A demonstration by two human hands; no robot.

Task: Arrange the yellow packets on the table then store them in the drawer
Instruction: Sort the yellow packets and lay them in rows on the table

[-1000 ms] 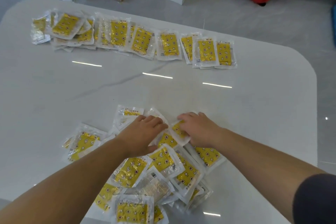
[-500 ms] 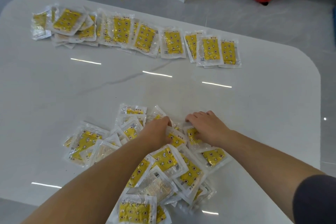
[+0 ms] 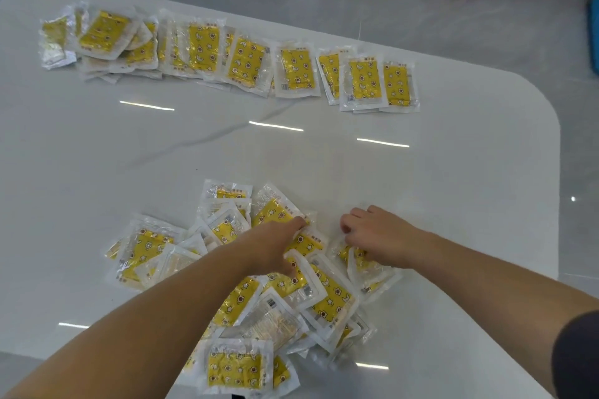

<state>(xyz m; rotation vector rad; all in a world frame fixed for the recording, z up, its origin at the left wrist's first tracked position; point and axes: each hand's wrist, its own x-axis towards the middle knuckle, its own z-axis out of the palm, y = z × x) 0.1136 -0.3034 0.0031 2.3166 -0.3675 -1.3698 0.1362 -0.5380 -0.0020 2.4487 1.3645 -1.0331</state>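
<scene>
White glossy worktop point(image 3: 453, 172) over grey floor point(image 3: 405, 10). Row of yellow packets point(image 3: 227, 55) along far edge, loose pile point(image 3: 259, 285) near. Left hand point(image 3: 275, 246) pinching one pile packet; right hand point(image 3: 379, 236) curled atop another, grasp unclear.

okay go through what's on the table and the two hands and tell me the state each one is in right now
Far row of packets: laid out overlapping along the far edge, left end messier.
Near pile of packets: loose, jumbled heap, unsorted.
Left hand: palm down on the pile, fingers curled onto a packet.
Right hand: resting on packets at the pile's right edge; grip unclear.
Table: glossy white, middle bare.
</scene>
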